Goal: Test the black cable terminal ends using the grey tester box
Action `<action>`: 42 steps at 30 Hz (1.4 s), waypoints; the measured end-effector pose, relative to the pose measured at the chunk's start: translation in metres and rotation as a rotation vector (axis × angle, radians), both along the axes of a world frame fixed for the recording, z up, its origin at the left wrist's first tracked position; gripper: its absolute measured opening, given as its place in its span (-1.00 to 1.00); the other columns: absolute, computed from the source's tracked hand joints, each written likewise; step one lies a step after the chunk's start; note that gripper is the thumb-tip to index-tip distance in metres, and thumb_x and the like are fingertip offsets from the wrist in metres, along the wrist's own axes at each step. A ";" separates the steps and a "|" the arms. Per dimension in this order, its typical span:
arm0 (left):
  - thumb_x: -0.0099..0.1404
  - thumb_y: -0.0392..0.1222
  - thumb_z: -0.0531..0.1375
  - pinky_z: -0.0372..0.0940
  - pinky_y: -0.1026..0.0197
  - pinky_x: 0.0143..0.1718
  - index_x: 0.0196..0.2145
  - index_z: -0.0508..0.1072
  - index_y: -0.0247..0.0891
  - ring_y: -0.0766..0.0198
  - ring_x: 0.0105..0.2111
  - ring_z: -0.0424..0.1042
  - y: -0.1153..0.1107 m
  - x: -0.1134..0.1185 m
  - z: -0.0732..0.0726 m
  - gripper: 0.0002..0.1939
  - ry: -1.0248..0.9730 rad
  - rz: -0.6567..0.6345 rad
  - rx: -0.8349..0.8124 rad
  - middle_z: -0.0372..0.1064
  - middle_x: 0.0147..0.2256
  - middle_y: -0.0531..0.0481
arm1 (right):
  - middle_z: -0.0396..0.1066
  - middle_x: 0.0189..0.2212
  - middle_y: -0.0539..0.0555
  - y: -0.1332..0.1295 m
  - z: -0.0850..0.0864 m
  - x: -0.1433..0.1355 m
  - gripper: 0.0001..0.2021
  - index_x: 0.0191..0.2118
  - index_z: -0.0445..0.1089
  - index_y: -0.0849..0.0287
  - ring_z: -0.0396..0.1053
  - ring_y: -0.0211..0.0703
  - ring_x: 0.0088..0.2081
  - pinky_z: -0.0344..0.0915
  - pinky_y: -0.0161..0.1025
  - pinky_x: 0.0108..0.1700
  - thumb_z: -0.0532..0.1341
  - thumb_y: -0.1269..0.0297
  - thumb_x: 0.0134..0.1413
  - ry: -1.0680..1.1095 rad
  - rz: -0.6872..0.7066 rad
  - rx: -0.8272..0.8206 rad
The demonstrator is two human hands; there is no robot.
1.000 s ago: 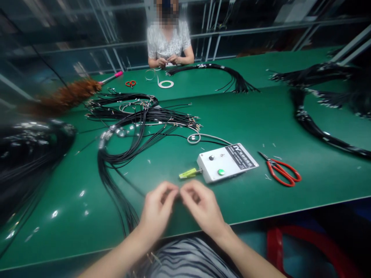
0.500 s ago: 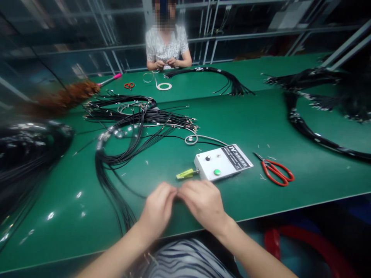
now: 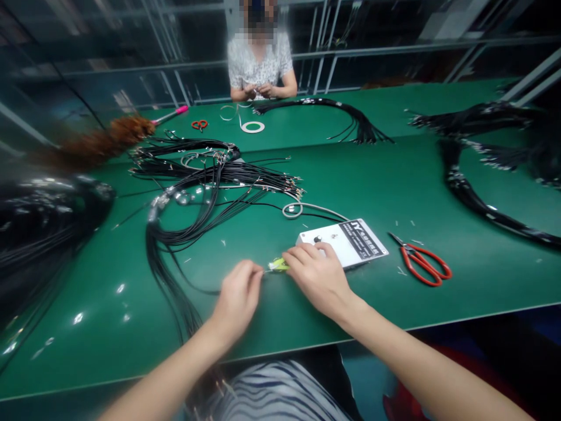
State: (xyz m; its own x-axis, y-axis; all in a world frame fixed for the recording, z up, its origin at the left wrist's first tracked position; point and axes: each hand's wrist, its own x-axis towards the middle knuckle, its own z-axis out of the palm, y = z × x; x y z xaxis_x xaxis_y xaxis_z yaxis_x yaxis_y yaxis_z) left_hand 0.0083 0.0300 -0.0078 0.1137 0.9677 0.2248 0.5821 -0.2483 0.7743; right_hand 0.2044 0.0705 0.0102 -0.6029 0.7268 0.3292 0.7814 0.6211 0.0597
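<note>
My left hand (image 3: 239, 295) is closed in a pinch on a black cable (image 3: 204, 290), whose thin tip points right. Close to that tip is a yellow-green clip (image 3: 277, 265) on the left side of a white control box (image 3: 362, 248). My right hand (image 3: 318, 278) lies over the box's front left corner with its fingers closed on the clip, covering part of the box's face. From my left hand the cable runs left to a bundle of black cables (image 3: 175, 234) on the green table.
Red-handled scissors (image 3: 423, 263) lie right of the box, with small wire scraps around. Piles of black cables (image 3: 44, 228) stand at the left and along the right. Across the table (image 3: 372, 175) sits a person (image 3: 260, 67) near a roll of white tape (image 3: 253, 127).
My right hand has moved away from my left, up and right onto the yellow-green clip. My left hand keeps the cable, its tip now at the clip. The view has shifted slightly.
</note>
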 end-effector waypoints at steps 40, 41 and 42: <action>0.42 -0.27 0.05 0.25 0.23 -0.31 -0.31 0.39 -0.24 0.24 -0.37 0.37 0.013 0.008 -0.015 -0.84 0.012 0.000 -0.031 0.36 -0.38 0.00 | 0.53 -0.09 0.08 -0.024 0.018 0.045 -0.83 -0.07 0.40 0.10 0.42 -0.05 -0.03 0.13 -0.03 0.07 0.18 0.39 0.24 0.467 -0.158 0.007; 0.42 -0.27 0.06 0.25 0.23 -0.31 -0.31 0.39 -0.24 0.24 -0.36 0.37 0.013 0.007 -0.015 -0.85 0.008 -0.001 -0.035 0.37 -0.37 0.00 | 0.54 -0.09 0.09 -0.031 0.014 0.053 -0.84 -0.10 0.39 0.10 0.42 -0.04 -0.03 0.16 -0.04 0.05 0.18 0.41 0.23 0.526 -0.206 0.039; 0.42 -0.26 0.06 0.25 0.23 -0.31 -0.31 0.39 -0.24 0.24 -0.36 0.37 0.013 0.007 -0.015 -0.85 0.005 -0.002 -0.038 0.37 -0.37 0.00 | 0.53 -0.08 0.10 -0.039 0.010 0.060 -0.84 -0.11 0.38 0.10 0.41 -0.02 -0.01 0.18 -0.03 0.04 0.17 0.43 0.22 0.561 -0.234 0.052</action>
